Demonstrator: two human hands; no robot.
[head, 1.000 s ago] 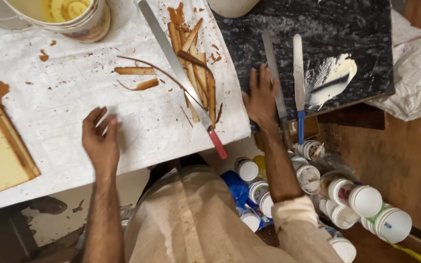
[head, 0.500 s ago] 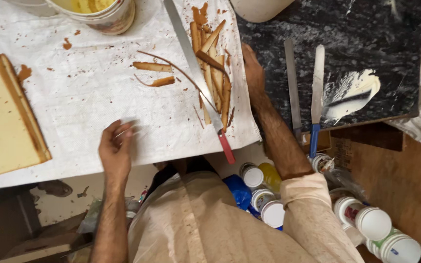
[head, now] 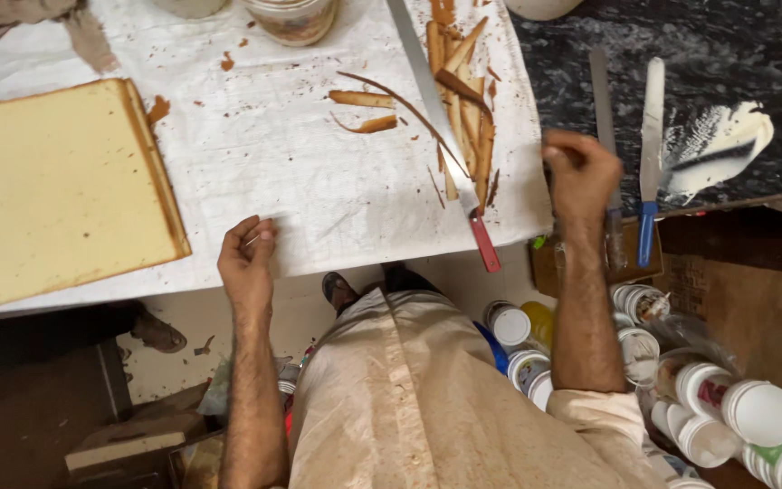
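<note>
My left hand [head: 248, 258] pinches the front edge of the white paper sheet [head: 255, 154] that covers the table. Fingers curled into a fist, my right hand [head: 581, 172] is closed at the sheet's right edge, beside the dark marble slab [head: 735, 54]. Between my hands, a long knife with a red handle [head: 484, 243] lies on the paper among brown cake trimmings [head: 468, 100]. A flat yellow cake slab [head: 47, 181] rests on the left of the paper.
Two palette knives [head: 651, 136] and a smear of white cream [head: 717, 149] lie on the marble. A jar [head: 296, 18] and a cloth [head: 11, 27] sit at the table's far side. Several white-lidded tubs [head: 735, 407] crowd the floor at right.
Both hands were lying open on the paper; now both have closed at its edges. The view has shifted left, so more of the cake slab shows.
</note>
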